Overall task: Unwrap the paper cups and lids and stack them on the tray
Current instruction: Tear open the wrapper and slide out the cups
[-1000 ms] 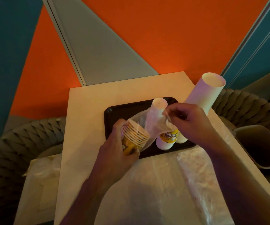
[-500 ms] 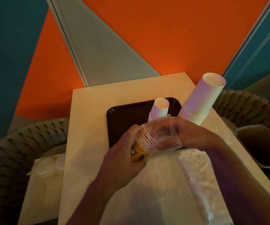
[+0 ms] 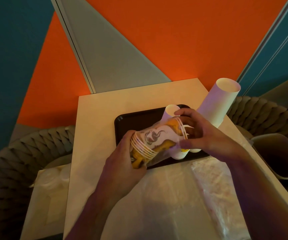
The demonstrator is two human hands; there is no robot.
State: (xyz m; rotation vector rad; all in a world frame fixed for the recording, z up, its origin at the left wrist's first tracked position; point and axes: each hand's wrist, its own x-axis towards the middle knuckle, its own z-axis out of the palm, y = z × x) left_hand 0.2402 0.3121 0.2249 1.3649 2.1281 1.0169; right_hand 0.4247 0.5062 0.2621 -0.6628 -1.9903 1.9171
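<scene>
Hands over tray: left hand clenches cup stack to steady it; right hand grasps its far end, likely separating cups.

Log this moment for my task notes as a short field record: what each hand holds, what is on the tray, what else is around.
left hand: grips the lower end of a printed cup stack, partly in clear wrap
right hand: fingers curled round the stack's upper end
stack pose: tilted, held above the tray's near edge
tray: black, holds two upside-down white cup stacks, short and tall
table: clear plastic wrap near the person
</scene>
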